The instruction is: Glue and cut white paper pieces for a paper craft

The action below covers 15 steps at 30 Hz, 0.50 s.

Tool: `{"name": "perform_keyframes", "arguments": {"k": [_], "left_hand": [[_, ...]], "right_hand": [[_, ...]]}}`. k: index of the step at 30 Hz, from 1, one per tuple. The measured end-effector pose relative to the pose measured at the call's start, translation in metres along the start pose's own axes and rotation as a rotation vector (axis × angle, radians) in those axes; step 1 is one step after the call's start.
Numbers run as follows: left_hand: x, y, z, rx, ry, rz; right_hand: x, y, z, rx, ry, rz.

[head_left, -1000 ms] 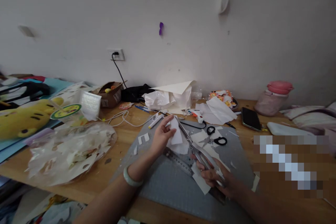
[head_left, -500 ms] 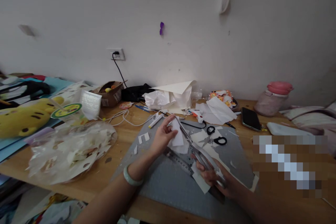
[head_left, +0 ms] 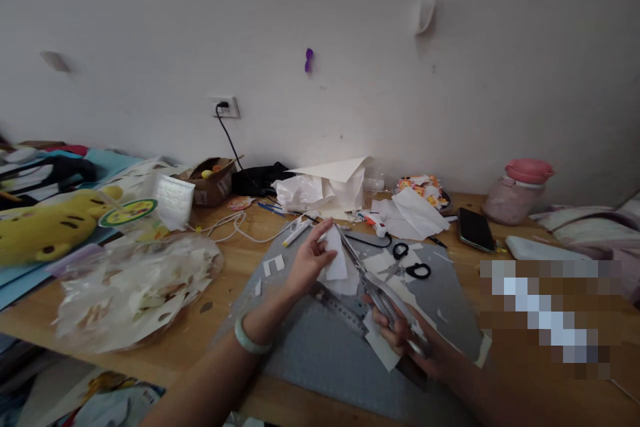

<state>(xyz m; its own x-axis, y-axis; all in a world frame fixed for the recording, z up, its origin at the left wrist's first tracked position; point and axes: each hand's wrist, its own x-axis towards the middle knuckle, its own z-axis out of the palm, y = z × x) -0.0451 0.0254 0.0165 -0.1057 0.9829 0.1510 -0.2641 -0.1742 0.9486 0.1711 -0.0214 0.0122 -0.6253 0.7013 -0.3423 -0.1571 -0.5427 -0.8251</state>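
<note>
The left hand (head_left: 307, 263) pinches a small white paper piece (head_left: 337, 263) while the right hand (head_left: 400, 337) grasps a silver scissor-like metal tool (head_left: 374, 283) over a flat grey mat (head_left: 320, 360).

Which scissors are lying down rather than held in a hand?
The black-handled scissors, among paper scraps on the grey mat; the silver scissors are gripped in the right hand.

White paper (head_left: 337, 261), silver tool (head_left: 376, 285), grey mat (head_left: 330, 357), pale-green bangle (head_left: 243, 339), black scissor handles (head_left: 409, 270)
</note>
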Motion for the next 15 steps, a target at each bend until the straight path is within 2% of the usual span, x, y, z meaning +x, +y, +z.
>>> {"name": "perform_keyframes", "arguments": {"k": [3,8,15], "left_hand": [[0.000,-0.002,0.000,0.024,-0.037,0.001],[0.000,-0.005,-0.002,0.022,-0.073,0.000],[0.002,-0.007,-0.004,0.050,-0.054,0.012]], "right_hand": [[-0.001,-0.002,0.002,-0.002,-0.017,0.023],[0.000,0.005,-0.005,-0.031,-0.037,-0.073],[0.002,0.007,-0.006,-0.043,-0.005,-0.063]]}}
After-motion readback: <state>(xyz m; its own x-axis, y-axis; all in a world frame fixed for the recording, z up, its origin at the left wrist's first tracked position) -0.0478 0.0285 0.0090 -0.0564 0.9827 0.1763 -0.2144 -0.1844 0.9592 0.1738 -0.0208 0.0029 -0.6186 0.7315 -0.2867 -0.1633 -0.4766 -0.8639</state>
